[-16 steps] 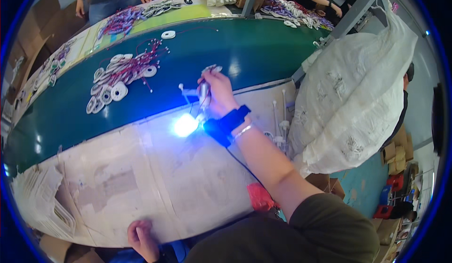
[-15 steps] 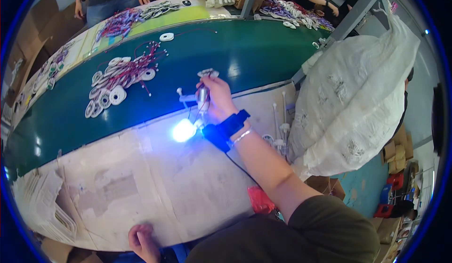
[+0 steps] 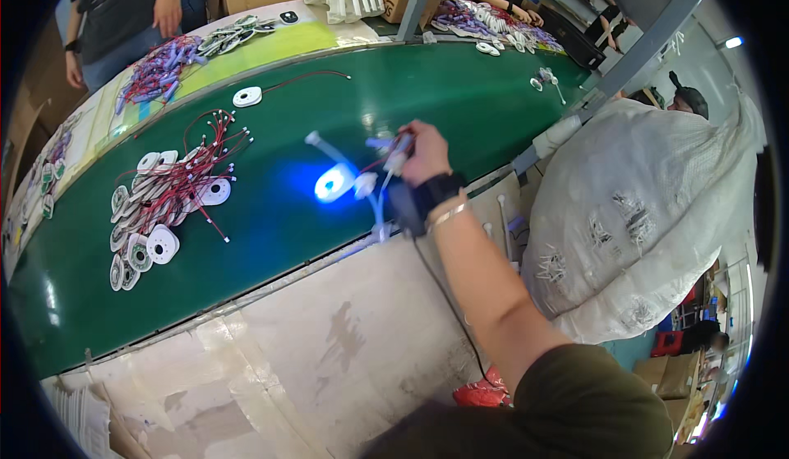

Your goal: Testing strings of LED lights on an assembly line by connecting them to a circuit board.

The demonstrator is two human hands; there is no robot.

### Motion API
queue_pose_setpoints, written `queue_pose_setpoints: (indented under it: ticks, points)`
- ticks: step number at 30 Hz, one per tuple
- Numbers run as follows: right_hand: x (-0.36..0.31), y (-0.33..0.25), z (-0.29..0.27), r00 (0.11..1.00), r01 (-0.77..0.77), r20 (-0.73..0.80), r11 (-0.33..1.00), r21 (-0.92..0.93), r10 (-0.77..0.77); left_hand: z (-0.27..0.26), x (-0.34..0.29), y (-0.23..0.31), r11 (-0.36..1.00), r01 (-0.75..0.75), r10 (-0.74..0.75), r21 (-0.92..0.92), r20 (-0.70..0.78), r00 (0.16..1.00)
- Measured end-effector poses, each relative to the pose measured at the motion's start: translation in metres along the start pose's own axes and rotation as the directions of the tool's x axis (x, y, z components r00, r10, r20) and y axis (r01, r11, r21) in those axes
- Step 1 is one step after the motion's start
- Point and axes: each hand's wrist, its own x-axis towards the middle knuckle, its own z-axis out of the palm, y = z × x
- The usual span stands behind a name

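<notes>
My right hand [image 3: 429,155] is closed on a wired light assembly, out over the green work surface. From its fingers extend thin wires, pale plastic rods with knobbed ends, and a round light disc [image 3: 333,183] glowing bright blue-white. Glare and motion blur hide how the parts join and exactly what the fingers pinch. To the left lies a pile of white ring-shaped discs [image 3: 163,245] with tangled red wires and small white connectors. A single white disc [image 3: 246,96] with its wire lies farther back. My left hand is out of view.
A big white sack [image 3: 649,212] bulges at the right beside a grey metal post [image 3: 637,40]. A worn pale board [image 3: 329,336] borders the green surface [image 3: 279,245] nearer me. Purple wired parts [image 3: 160,69] lie across it, near a standing person. A red bag [image 3: 483,389] is below my arm.
My right hand has moved forward and right with the lit assembly, from the board's edge to over the green surface. My left hand has gone out of view, and the whole view has shifted.
</notes>
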Motion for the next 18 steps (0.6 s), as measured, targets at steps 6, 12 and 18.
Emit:
queue_pose_setpoints:
  ticks: [6, 12, 18]
  points:
    - [0.030, 0.012, -0.003, 0.943, 0.202, 0.319, 0.931, -0.306, -0.099, 0.010, 0.003, 0.003, 0.996, 0.047, -0.048, -0.076, -0.015, 0.999]
    - [-0.046, 0.068, 0.048, 0.863, -0.441, 0.300, 0.895, 0.059, 0.406, -0.004, 0.008, -0.002, 0.949, 0.058, -0.089, -0.308, -0.089, 0.992]
    - [-0.013, 0.044, 0.035, 0.891, -0.391, 0.283, 0.916, 0.086, 0.354, -0.009, 0.007, -0.010, 0.933, 0.075, -0.101, -0.351, -0.056, 0.993]
